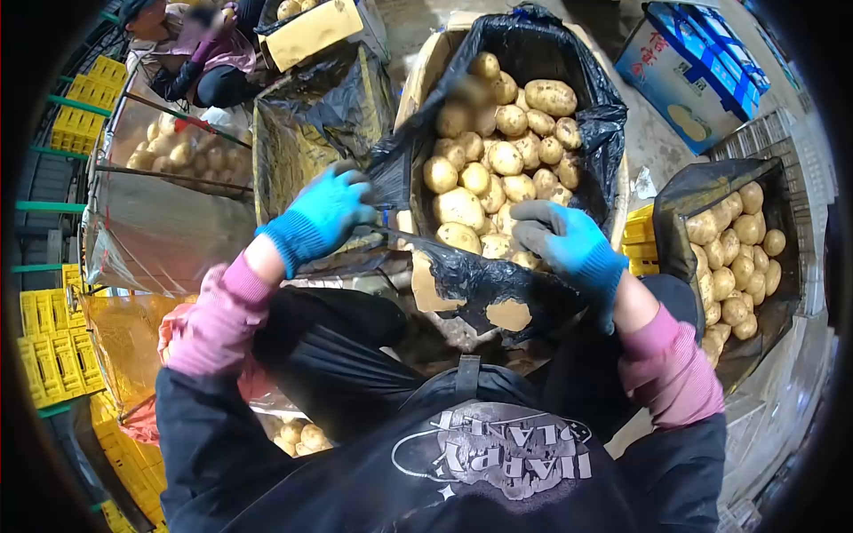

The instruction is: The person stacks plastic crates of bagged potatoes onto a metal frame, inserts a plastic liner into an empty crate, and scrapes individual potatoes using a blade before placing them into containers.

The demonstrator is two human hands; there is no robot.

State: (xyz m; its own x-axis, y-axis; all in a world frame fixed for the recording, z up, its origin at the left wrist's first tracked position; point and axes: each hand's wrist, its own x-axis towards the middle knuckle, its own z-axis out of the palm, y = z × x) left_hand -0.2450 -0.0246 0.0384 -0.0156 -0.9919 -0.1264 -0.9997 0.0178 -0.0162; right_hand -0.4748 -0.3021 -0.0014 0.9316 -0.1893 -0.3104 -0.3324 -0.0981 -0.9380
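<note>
My left hand [327, 213], in a blue knitted glove with grey fingertips, is at the left edge of a black plastic liner [391, 182]. Its fingers are apart and bent; whether they touch the liner is hard to see. The liner lines a cardboard box [619, 209] heaped with potatoes [505, 158]. Over the box's near right corner, my right hand [573, 244] wears a matching glove, fingers loosely curved and apart, close to the potatoes. A torn flap of the liner, with brown cardboard [435, 284] showing through, hangs toward my lap.
A lined box of potatoes [737, 258] stands at right, below a blue printed carton [693, 75]. Left of the middle box is an open lined box [324, 133]. Potatoes under clear plastic [191, 151], yellow crates [58, 355] and a seated person [209, 53] are at left.
</note>
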